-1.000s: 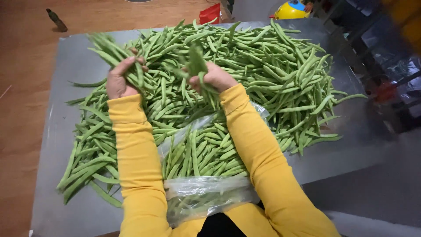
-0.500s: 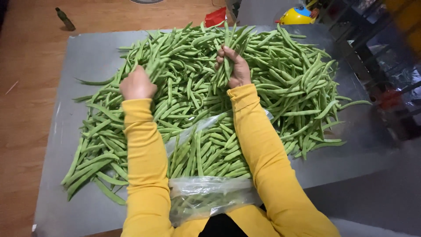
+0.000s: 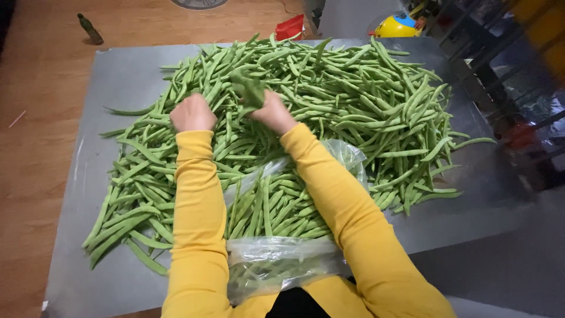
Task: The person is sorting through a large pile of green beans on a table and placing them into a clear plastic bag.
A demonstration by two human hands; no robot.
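Beans (image 3: 353, 100) heaped on the table (image 3: 112, 76), bag (image 3: 276, 259) at its near edge, bottle (image 3: 90, 29) on floor behind-left.

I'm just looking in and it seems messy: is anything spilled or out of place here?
Nothing looks spilled. The green beans lie heaped on the grey sheet. The only stray thing is a small dark bottle lying on the wooden floor beyond the sheet.

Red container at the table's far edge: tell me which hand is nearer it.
Right. The right hand lies just below the red container; the left hand sits farther left.
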